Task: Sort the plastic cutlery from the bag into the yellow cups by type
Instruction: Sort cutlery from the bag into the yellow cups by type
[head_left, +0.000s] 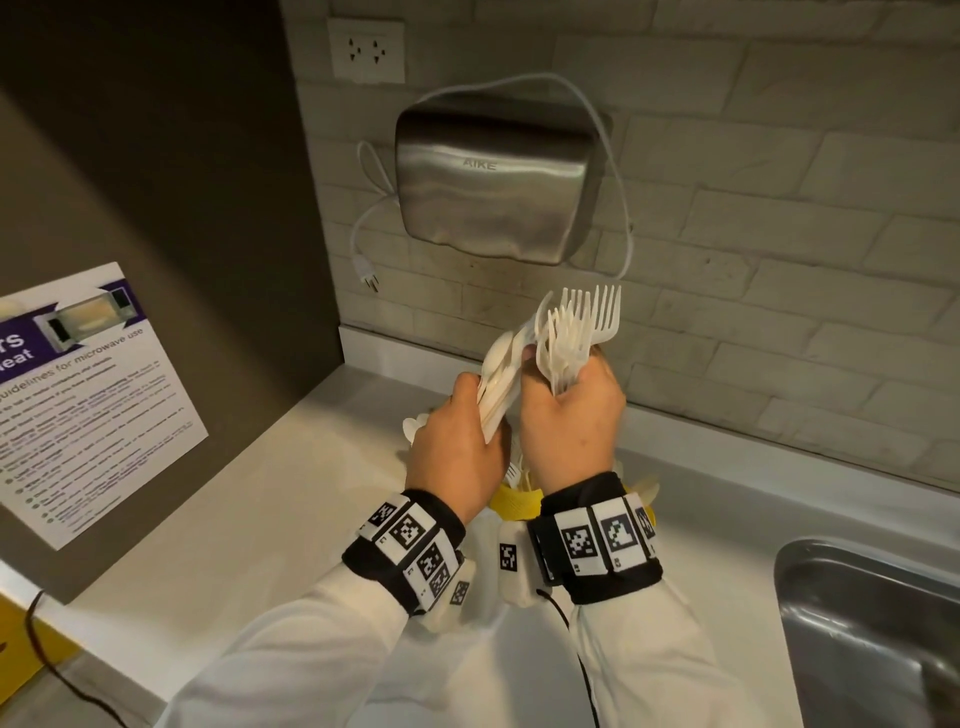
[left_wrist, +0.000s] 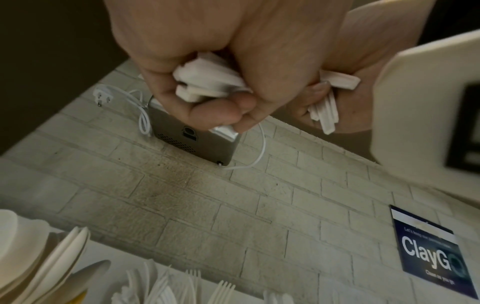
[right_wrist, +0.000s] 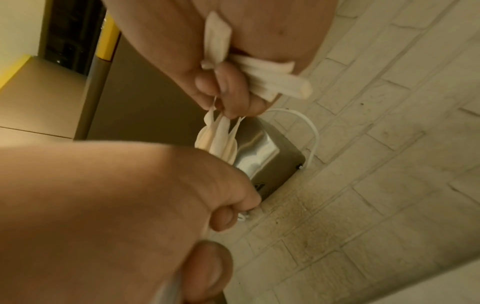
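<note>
In the head view my left hand (head_left: 457, 441) grips a bundle of white plastic spoons (head_left: 498, 364) by the handles, bowls pointing up and right. Close beside it, my right hand (head_left: 571, 415) grips a bundle of white forks (head_left: 587, 317), tines up. Both hands are raised above the counter. A yellow cup (head_left: 511, 501) with cutlery in it shows between my wrists, mostly hidden. From the left wrist, my left hand (left_wrist: 207, 82) is clenched on handle ends, with upright forks (left_wrist: 221, 288) standing below. From the right wrist, my right hand (right_wrist: 233, 92) holds white handles (right_wrist: 272, 80).
A steel hand dryer (head_left: 493, 182) hangs on the brick wall straight ahead, its white plug (head_left: 370, 280) dangling loose. A steel sink (head_left: 872, 623) lies at the right of the counter (head_left: 260, 519). A microwave poster (head_left: 88, 405) is on the brown panel at the left.
</note>
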